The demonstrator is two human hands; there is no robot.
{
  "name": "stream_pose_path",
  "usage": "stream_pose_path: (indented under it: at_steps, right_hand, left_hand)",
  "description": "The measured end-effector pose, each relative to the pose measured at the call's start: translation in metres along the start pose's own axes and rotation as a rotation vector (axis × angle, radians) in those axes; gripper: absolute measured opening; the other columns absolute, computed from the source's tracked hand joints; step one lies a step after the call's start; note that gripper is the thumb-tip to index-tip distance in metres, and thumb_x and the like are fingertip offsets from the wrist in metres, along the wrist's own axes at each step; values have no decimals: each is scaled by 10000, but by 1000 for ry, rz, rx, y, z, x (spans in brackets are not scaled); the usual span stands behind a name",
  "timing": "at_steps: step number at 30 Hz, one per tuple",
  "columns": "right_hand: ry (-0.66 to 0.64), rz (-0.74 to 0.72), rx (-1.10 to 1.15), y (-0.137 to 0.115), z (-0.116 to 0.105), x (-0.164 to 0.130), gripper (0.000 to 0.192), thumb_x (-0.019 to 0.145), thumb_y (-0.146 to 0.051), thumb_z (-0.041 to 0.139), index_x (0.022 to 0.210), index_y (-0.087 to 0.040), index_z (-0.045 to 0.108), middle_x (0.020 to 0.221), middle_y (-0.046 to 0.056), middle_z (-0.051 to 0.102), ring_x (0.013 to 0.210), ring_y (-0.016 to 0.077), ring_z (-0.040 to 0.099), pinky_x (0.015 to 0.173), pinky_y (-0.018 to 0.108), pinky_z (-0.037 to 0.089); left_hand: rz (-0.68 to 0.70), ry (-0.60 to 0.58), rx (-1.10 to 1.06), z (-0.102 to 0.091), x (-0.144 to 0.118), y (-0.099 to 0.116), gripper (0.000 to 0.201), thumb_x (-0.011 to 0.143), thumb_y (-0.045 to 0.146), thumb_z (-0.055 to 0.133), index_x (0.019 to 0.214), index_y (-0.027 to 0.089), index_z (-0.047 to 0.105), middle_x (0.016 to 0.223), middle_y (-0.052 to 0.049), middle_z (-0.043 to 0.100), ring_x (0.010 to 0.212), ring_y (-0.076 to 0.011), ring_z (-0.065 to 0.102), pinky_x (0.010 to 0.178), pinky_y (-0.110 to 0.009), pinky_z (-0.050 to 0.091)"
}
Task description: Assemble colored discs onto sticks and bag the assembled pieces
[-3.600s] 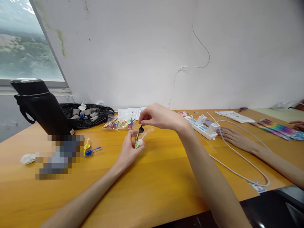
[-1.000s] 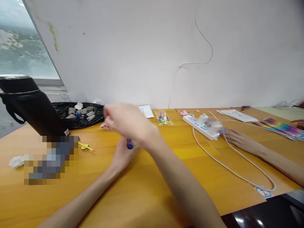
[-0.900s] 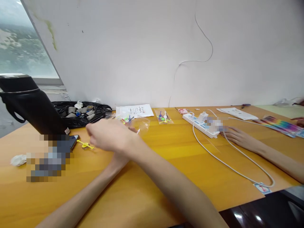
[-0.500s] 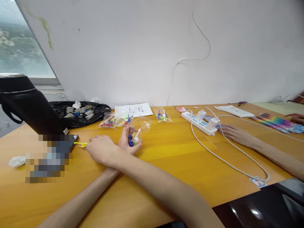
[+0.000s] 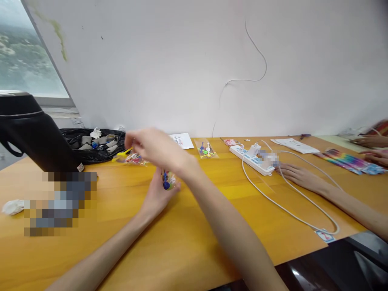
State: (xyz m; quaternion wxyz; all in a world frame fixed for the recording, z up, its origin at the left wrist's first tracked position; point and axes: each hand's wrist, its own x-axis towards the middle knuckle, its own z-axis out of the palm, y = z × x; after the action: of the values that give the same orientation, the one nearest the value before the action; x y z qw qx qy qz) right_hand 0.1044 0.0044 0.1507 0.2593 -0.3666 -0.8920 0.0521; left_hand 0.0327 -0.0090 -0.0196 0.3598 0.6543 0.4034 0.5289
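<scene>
the right hand [image 5: 151, 147], fingers pinching a yellow pick [image 5: 123, 154], hangs just above the left hand [image 5: 160, 193], which grips a small clear bag of picks [image 5: 167, 180]; judged next: slotting the pick into that bag.

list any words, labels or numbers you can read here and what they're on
None can be read.
White paper sheet by the wall: red and dark print, too small.
White paper sheet farther right: marks too faint.
Small white tag beside the black jug: blurred.
White power strip: partly pixelated.
</scene>
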Motion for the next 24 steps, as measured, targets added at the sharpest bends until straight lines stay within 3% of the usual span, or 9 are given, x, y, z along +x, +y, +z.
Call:
stream_pose_path:
  at_steps: [5,9,13,24]
  right_hand:
    - [152,115,98,21,-79,-34,248,934,-118,503,1069,-158,707,1011,54,745,934,142,674,807,264,488]
    - [237,184,93,30,-110,-60,202,937,-158,552,1028,-169,732,971,49,741,931,157,686,832,292,509]
    - [165,208,92,34,-111,-66,165,920,-194,606,981,-176,758,921,56,745,899,175,699,804,308,529]
    - [-143,210,-77,21,-68,-36,245,861,-53,574,937,-157,782,958,71,764,799,145,678,680,247,455]
  left_hand:
    - [-16,-17,48,-3,0,1,461,770,230,734,1184,238,531,1196,-58,637,1070,-213,623,939,-336,449]
    - [-16,5,10,-3,0,2,477,784,228,728,1214,246,523,1220,-54,627,1041,-187,633,913,-305,453]
    - [-43,33,10,-4,2,2,438,796,244,723,1188,236,529,1201,-52,638,973,-169,638,898,-303,466]
    - [-100,39,-41,-6,4,4,495,793,268,744,1224,231,503,1236,-72,657,1066,-201,653,974,-351,472]
